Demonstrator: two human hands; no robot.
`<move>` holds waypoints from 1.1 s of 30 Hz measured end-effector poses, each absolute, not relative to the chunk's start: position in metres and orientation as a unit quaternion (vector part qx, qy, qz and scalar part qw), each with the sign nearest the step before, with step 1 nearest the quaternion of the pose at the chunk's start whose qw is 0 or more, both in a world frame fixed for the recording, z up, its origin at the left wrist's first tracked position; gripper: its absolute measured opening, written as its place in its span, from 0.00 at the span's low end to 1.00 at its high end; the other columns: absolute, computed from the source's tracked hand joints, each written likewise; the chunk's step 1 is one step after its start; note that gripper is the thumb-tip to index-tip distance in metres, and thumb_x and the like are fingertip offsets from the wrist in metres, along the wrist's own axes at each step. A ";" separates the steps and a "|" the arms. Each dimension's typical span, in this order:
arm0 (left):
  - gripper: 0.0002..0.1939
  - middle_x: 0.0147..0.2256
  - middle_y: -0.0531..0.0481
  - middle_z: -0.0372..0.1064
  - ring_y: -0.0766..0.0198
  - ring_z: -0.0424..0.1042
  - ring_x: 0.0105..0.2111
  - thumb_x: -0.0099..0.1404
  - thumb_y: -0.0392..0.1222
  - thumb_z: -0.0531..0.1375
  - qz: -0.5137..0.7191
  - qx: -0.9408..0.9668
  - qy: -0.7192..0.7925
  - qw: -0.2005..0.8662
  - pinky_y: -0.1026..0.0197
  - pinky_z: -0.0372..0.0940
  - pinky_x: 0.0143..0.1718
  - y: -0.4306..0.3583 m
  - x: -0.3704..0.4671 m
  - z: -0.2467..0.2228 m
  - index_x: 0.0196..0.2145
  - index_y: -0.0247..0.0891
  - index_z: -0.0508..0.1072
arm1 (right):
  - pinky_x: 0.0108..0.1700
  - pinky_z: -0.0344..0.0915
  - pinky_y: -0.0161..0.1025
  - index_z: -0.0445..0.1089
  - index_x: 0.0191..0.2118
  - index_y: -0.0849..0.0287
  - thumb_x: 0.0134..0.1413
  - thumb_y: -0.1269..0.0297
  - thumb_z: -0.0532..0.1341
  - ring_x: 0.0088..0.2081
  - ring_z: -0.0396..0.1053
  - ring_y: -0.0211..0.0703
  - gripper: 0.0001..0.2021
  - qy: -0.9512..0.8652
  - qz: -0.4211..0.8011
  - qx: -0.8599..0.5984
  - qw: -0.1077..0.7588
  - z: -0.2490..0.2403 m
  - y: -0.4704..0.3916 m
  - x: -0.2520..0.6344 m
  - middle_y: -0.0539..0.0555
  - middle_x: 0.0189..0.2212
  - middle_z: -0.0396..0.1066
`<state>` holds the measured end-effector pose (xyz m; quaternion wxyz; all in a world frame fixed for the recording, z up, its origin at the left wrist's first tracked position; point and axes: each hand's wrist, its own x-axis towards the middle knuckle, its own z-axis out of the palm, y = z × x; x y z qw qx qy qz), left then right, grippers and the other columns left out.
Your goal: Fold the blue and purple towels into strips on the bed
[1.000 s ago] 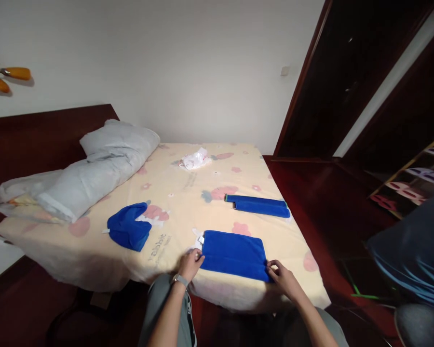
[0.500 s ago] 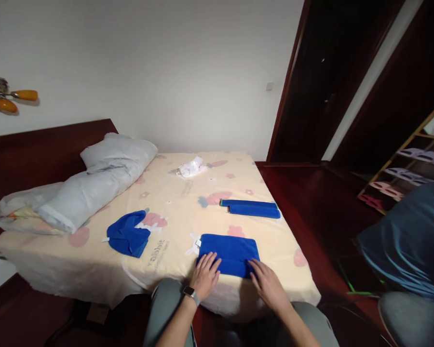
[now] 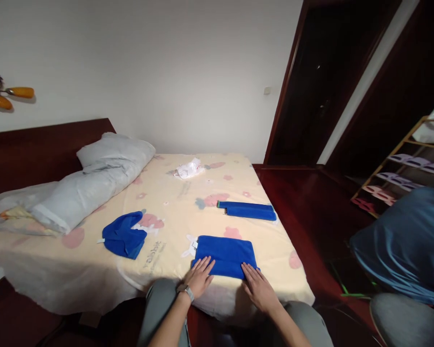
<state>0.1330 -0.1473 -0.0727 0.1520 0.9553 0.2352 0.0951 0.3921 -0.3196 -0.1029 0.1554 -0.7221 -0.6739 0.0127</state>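
A blue cloth (image 3: 226, 250) with a white tag at its upper left lies flat near the front edge of the bed (image 3: 181, 212). My left hand (image 3: 199, 277) rests with spread fingers on its lower left corner. Flat on the lower right part lies my right hand (image 3: 258, 286), fingers extended. Behind this cloth is a narrow folded blue cloth (image 3: 249, 211). Farther left a crumpled blue cloth (image 3: 125, 234) with a white tag lies on the printed sheet.
A grey-white bundled quilt (image 3: 94, 183) lies by the headboard (image 3: 47, 144). A white plastic packet (image 3: 189, 168) is at the back. To the right are a person in blue (image 3: 408, 236) and a shoe rack (image 3: 401, 149).
Both hands have shifted slightly on the cloth; the right fingers now lie flatter and farther left over its lower edge. The whole view has moved a little.
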 end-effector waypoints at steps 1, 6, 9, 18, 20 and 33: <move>0.30 0.70 0.49 0.50 0.55 0.51 0.69 0.73 0.46 0.53 0.095 0.953 0.246 0.152 0.45 0.49 0.69 -0.144 0.128 -0.074 0.70 0.50 0.51 | 0.66 0.57 0.52 0.57 0.69 0.58 0.63 0.62 0.52 0.67 0.56 0.51 0.28 -0.665 0.024 -0.733 0.146 -0.103 -0.322 0.394 0.56 0.67 0.55; 0.31 0.68 0.48 0.53 0.55 0.53 0.68 0.70 0.41 0.55 0.099 0.938 0.284 0.169 0.44 0.51 0.68 -0.136 0.112 -0.073 0.69 0.47 0.56 | 0.66 0.56 0.57 0.59 0.67 0.57 0.57 0.67 0.52 0.66 0.57 0.54 0.31 -0.611 0.065 -0.772 0.162 -0.103 -0.334 0.404 0.56 0.66 0.59; 0.32 0.67 0.49 0.56 0.56 0.55 0.67 0.65 0.35 0.55 0.111 0.921 0.303 0.219 0.46 0.53 0.68 -0.135 0.106 -0.067 0.67 0.47 0.60 | 0.65 0.58 0.55 0.63 0.65 0.56 0.54 0.70 0.52 0.63 0.62 0.54 0.31 -0.590 0.062 -0.777 0.211 -0.105 -0.341 0.413 0.56 0.63 0.64; 0.29 0.58 0.44 0.69 0.56 0.68 0.58 0.62 0.35 0.56 0.203 0.837 0.370 0.348 0.51 0.62 0.62 -0.112 0.104 -0.066 0.61 0.45 0.67 | 0.55 0.68 0.49 0.74 0.54 0.53 0.53 0.61 0.54 0.49 0.72 0.55 0.23 -0.525 0.086 -0.792 0.298 -0.097 -0.331 0.436 0.59 0.52 0.72; 0.27 0.54 0.43 0.71 0.57 0.72 0.53 0.66 0.42 0.55 0.223 0.804 0.395 0.384 0.53 0.66 0.57 -0.105 0.107 -0.069 0.63 0.42 0.64 | 0.56 0.67 0.49 0.75 0.50 0.53 0.53 0.59 0.54 0.50 0.72 0.54 0.21 -0.498 0.124 -0.788 0.340 -0.095 -0.324 0.440 0.58 0.49 0.73; 0.37 0.42 0.45 0.73 0.57 0.75 0.39 0.64 0.53 0.60 0.261 0.730 0.414 0.477 0.54 0.71 0.44 -0.084 0.130 -0.079 0.65 0.37 0.55 | 0.48 0.70 0.45 0.60 0.58 0.55 0.61 0.43 0.47 0.46 0.76 0.51 0.27 -0.353 0.233 -0.827 0.371 -0.089 -0.284 0.441 0.60 0.45 0.76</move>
